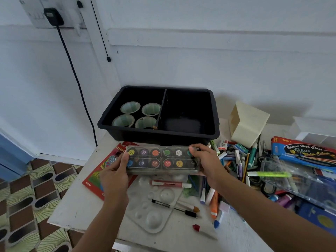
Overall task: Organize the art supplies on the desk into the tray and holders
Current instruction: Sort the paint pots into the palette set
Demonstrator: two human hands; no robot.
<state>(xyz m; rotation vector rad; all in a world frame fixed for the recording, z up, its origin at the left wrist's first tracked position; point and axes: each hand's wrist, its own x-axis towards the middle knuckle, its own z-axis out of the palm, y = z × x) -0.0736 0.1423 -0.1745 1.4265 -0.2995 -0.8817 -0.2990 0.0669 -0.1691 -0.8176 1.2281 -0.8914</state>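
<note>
A clear case of poster paint pots (161, 159) is held level above the desk, just in front of the black tray (214, 131). My left hand (116, 171) grips its left end and my right hand (205, 162) grips its right end. The tray has a divider; several pale cup holders (131, 107) stand in its left half, and the right half holds nothing. Below the case lie a clear mixing palette (154, 215), a pink glue stick (171, 183) and two brushes (174, 206).
A red coloured-pencil box (98, 171) lies at the desk's left. A heap of pens, markers and scissors (243, 160) covers the right side, with a blue water-colour box (305, 153), a clear pouch (294, 179) and a cream holder (249, 122). A cable (76, 77) hangs on the wall.
</note>
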